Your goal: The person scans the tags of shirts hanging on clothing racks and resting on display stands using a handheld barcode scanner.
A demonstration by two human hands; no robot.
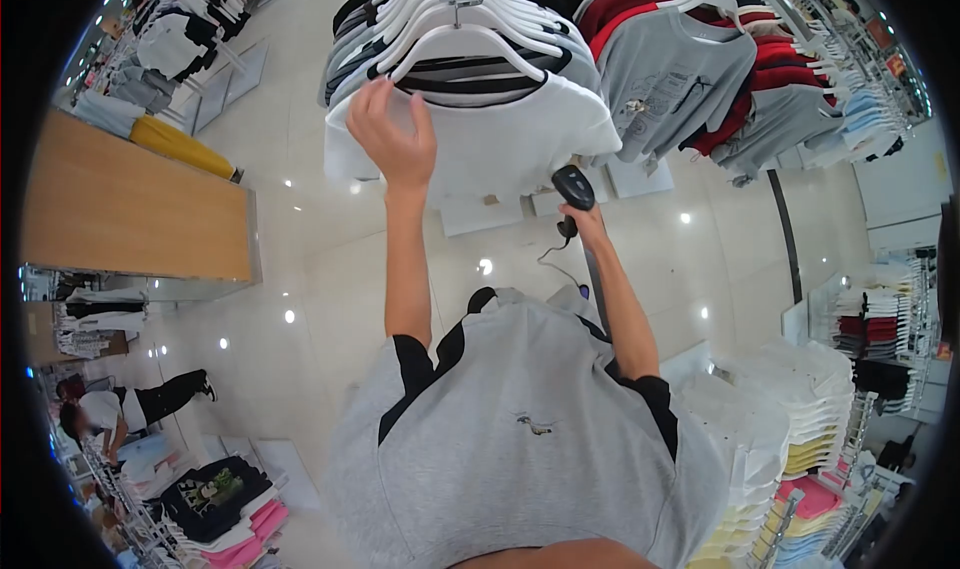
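A white T-shirt (480, 139) with a dark neckline hangs from a white hanger (455, 44) at the front of a rack. My left hand (393, 139) is raised at the shirt's left shoulder, its thumb apart from the fingers and its fingertips close to the collar. My right hand (588, 224) grips a black handheld barcode scanner (573, 186), whose head points up toward the lower right of the shirt. A thin cable (548, 255) trails below the scanner's handle.
Grey T-shirts (675, 74) and red ones hang on the rack to the right. A wooden counter (135, 199) stands at left. Plastic-covered garments (740, 409) hang behind at lower right. Another person (115, 414) is at a rack at lower left.
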